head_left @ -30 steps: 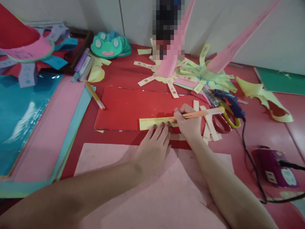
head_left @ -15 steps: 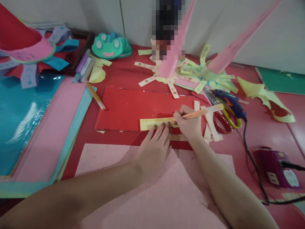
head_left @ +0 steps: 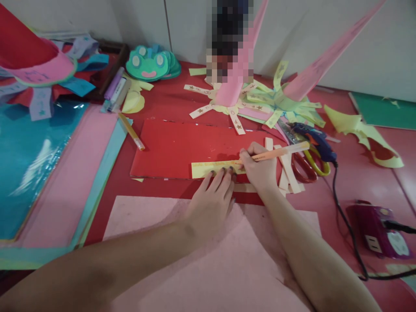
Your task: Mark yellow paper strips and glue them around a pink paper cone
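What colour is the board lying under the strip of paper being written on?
The board is red, seen best in the head view.

Straight across the back now, a plain greyish-white wall (head_left: 143,19), split by a thin dark upright seam (head_left: 167,26) left of centre. Right up against it, a red bench (head_left: 162,102), smooth-topped and wide across the view. Over to the right, a narrow joint line (head_left: 400,188) slanting across the red. Soft, dim light here, with faint shadows on the wall and a pale sheen on the bench's right side.
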